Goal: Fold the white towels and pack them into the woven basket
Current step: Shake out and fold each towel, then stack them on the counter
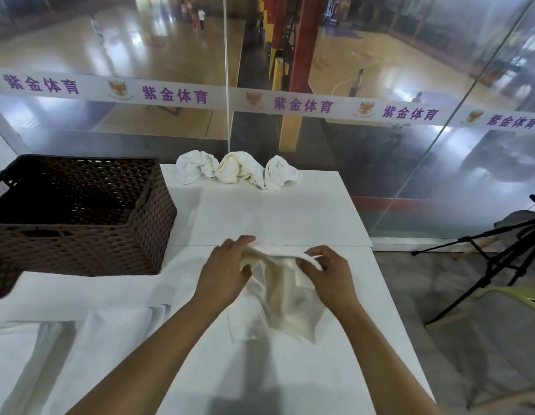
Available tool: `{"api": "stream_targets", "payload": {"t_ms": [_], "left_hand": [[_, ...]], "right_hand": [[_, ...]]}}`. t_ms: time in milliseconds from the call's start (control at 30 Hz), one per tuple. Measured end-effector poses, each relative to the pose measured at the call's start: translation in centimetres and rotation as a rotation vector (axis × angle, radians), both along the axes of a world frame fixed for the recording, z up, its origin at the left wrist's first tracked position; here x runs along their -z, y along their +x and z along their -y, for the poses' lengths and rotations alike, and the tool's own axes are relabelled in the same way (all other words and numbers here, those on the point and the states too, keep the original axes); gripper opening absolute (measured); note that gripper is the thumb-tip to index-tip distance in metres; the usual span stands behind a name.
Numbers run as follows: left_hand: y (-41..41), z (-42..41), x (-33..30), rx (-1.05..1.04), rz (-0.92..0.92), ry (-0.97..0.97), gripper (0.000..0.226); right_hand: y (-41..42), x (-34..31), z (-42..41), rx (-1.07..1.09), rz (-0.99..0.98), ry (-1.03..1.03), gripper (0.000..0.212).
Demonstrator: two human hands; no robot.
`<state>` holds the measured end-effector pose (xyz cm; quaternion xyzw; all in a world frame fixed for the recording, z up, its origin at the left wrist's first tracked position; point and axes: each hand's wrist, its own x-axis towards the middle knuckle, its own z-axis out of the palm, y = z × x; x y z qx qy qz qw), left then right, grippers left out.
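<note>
A crumpled white towel [279, 301] hangs between my hands above the white table [290, 217]. My left hand [223, 269] grips its upper left edge, and my right hand [329, 274] pinches its upper right edge. The cloth droops down toward me and its lower part touches the table. Three more bunched white towels [236, 170] lie in a row at the table's far edge. The dark brown woven basket [146, 223] stands at the left, and nothing shows inside it.
A glass wall with a printed white band rises just behind the table. White cloth [80, 330] covers the near left. A black tripod [499, 250] and a yellow-green chair [517, 298] stand on the floor at the right.
</note>
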<state>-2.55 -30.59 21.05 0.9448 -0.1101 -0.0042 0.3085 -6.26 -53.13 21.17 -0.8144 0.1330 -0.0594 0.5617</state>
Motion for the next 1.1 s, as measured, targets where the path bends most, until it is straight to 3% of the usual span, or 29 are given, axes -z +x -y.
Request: {"api": "stream_targets", "payload": {"t_ms": [67, 167, 233, 367, 467, 533, 633, 767, 933, 1100], "left_hand": [[-0.6, 0.4, -0.7, 0.087, 0.145, 0.14, 0.078], [-1.1, 1.9, -1.9, 0.235, 0.185, -0.01, 0.084], [-0.7, 2.3, -2.5, 0.265, 0.177, -0.122, 0.071], [-0.5, 1.8, -4.3, 0.267, 0.002, -0.319, 0.023], [-0.6, 1.3, -5.1, 0.186, -0.068, -0.373, 0.016], [-0.3, 1.1, -5.3, 0.152, -0.092, -0.405, 0.014], [0.0, 1.0, -5.5, 0.212, -0.07, -0.387, 0.012], [0.7, 0.8, -5.7, 0.22, -0.05, -0.473, 0.022], [3.0, 0.2, -7.1, -0.016, 0.029, -0.714, 0.042], [6.9, -1.4, -8.3, -0.045, 0.14, -0.581, 0.044]], "right_hand": [[0.7, -2.0, -0.7, -0.087, -0.022, 0.071, 0.021], [1.4, -4.1, -2.6, -0.166, -0.039, 0.147, 0.032], [1.7, -4.7, -3.3, -0.185, -0.022, 0.202, 0.034], [1.1, -4.8, -2.3, -0.259, -0.073, 0.365, 0.038], [-0.1, -3.8, -1.4, -0.44, -0.141, 0.403, 0.05], [-0.5, -2.5, -1.1, -0.486, -0.196, 0.294, 0.046], [-0.4, -0.5, -0.7, -0.329, -0.167, 0.03, 0.01], [0.1, 0.0, 0.0, -0.174, -0.023, -0.046, 0.012], [2.1, -0.1, 2.3, -0.207, 0.017, -0.37, 0.007], [6.6, -1.2, 6.3, -0.208, -0.085, -0.749, 0.027]]}}
